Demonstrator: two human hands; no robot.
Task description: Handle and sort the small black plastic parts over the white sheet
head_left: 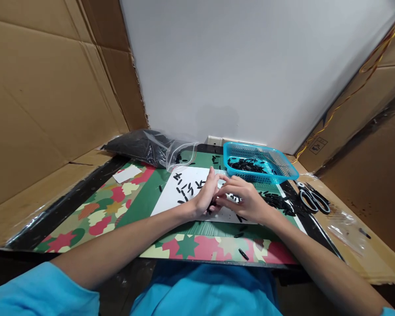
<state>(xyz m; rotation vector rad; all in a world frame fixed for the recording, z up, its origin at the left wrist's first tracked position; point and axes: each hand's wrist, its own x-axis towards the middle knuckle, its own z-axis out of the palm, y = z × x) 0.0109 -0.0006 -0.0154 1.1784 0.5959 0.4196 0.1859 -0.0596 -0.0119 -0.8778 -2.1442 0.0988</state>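
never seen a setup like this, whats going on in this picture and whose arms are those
There's no machine here: the arms belong to the person wearing the camera on their head, looking forward and down. On the table, a white rectangular sheet carries scattered small, black, elongated pieces. Behind it stands a translucent blue plastic basket with more inside; further left lies a clear plastic bag with dark contents. The cupped left hand seems to hold some dark pieces; the right hand reaches its fingers into it, its grip partly hidden.

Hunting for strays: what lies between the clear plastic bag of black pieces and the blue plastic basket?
In the head view, a few small elongated black pieces lie loose on the flat green surface.
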